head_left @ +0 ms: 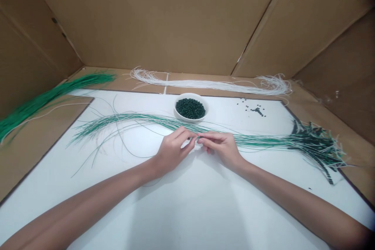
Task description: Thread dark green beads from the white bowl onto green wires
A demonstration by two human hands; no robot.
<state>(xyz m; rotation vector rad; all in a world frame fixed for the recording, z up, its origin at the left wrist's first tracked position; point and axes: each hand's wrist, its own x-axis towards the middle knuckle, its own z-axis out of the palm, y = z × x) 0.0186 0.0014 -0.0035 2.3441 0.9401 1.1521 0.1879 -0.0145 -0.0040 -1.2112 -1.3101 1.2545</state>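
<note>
My left hand (172,150) and my right hand (224,146) meet fingertip to fingertip over the middle of the white board, both in a pinch. A small dark and pale piece (199,138), like a bead, shows at the right fingertips. What the left fingers pinch is too small to make out. Right behind both hands runs a long bundle of green and white strands (260,140), with dark beads threaded along its right end (319,144). Just beyond stands a white bowl (175,115) full of dark green beads (190,108).
Loose dark beads (258,111) lie scattered right of the bowl. A bundle of white strands (205,84) stretches along the back, and a green bundle (55,91) lies at the left. Cardboard walls (158,19) enclose the back and sides of the white board (187,211).
</note>
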